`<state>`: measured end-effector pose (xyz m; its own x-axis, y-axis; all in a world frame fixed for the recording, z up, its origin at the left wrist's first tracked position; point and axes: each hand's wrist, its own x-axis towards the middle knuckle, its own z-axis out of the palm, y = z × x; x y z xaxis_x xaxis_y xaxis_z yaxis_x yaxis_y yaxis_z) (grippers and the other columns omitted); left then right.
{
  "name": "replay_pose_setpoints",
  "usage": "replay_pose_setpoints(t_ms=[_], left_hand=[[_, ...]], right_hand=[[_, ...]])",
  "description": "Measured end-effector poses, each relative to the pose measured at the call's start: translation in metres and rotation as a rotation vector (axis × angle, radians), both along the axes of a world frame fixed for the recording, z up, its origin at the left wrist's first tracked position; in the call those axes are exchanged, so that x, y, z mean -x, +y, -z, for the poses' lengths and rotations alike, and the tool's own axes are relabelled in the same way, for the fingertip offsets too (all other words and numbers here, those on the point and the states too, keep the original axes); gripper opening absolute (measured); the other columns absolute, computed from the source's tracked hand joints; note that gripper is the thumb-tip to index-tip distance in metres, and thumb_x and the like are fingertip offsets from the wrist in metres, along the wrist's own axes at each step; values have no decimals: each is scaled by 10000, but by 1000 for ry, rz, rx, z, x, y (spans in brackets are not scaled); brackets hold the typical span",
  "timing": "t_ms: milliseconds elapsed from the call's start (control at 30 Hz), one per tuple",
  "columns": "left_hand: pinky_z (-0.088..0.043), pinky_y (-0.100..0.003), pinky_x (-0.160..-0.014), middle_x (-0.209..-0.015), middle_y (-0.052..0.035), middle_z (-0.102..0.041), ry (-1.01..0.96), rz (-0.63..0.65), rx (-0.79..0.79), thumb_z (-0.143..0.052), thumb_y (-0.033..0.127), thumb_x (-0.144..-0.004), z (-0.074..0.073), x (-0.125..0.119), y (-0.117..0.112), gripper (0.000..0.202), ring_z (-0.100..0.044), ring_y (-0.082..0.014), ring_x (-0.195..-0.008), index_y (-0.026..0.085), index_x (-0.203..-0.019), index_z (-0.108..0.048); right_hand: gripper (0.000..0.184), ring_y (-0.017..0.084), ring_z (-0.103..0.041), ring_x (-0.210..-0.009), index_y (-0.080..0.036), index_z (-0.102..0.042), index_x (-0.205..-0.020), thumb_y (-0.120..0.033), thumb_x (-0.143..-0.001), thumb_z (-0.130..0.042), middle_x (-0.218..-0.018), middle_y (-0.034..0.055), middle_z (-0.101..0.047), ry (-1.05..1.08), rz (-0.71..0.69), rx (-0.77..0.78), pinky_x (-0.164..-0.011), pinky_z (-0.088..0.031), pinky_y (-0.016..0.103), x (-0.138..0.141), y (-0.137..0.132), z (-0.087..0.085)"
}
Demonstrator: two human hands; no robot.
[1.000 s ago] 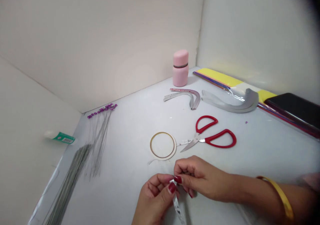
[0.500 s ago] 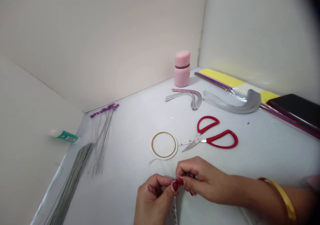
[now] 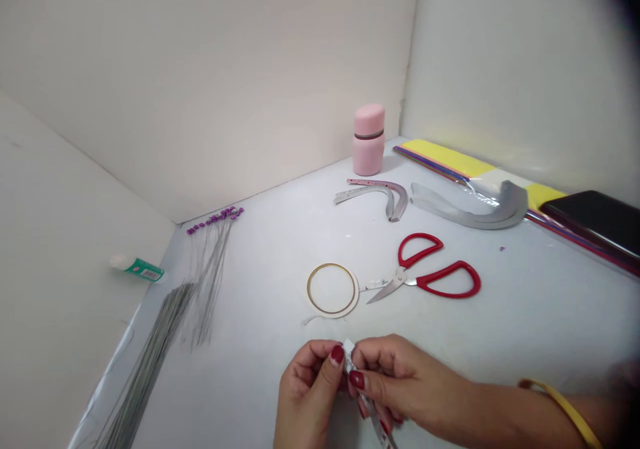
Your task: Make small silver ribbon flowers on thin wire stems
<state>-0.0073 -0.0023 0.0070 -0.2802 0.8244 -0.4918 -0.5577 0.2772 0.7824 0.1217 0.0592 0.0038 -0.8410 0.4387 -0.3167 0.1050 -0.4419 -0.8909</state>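
"How are the hands?"

"Both are curled and close together, not spread. The left hand (image 3: pixel 310 396) and the right hand (image 3: pixel 400 382) pinch a narrow paper strip (image 3: pixel 369 402) between their thumbs and fingers."

"Where does the strip go?"

"Its short end pokes up just above the pinch. The long, speckled end slants down past the right hand toward the bottom of the view."

"What's just ahead of the hands?"

"A thin paper ring (image 3: pixel 333 290), gold along one edge, lies on a round white backing. Beside it are scissors (image 3: pixel 425 269) with red loop handles and shiny blades pointing toward the ring."

"And off to the left?"

"Well left of the left hand lies a long bundle of thin gray wires (image 3: pixel 150 349). The white, smooth surface (image 3: pixel 500 329) stretches past the right hand, which has a yellow bangle (image 3: pixel 560 406) at its wrist."
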Motion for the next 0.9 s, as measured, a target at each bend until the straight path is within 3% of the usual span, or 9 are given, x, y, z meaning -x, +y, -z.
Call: replay_pose_setpoints(t_ms=[133,267,700,900], left_hand=[[-440,-188,-492,-602,-1,-624,147,-58,-75,-821,269,-497,-7,0,1,333,-549,-89,-507,144,-770,-676],[-442,-180,-467,-542,8,-609,232,-41,-53,-825,274,-476,-12,0,1,326,-540,-81,-458,131,-729,-677],[-427,-216,-495,-535,9,-618,141,37,-18,-809,249,-517,3,12,3,337,-551,-96,-457,131,-794,-659],[-416,-210,-524,-534,2,-631,155,62,-10,-781,277,-569,2,16,2,306,-543,-89,-473,139,-819,-671]], right_hand=[[264,36,-384,-395,-148,-489,-673,-372,-787,-570,-525,-57,-465,-17,-9,-19,-401,-310,142,0,4,0],[284,41,-382,-393,-150,-471,-647,-376,-802,-546,-490,-63,-439,-50,-21,-73,-399,-318,144,-1,3,0],[279,40,-398,-395,-157,-440,-636,-352,-802,-551,-488,-65,-451,-58,-23,-53,-400,-332,140,-1,3,3],[311,41,-390,-379,-157,-447,-647,-407,-811,-532,-452,-77,-421,-47,-19,-42,-393,-333,140,-1,4,7]])
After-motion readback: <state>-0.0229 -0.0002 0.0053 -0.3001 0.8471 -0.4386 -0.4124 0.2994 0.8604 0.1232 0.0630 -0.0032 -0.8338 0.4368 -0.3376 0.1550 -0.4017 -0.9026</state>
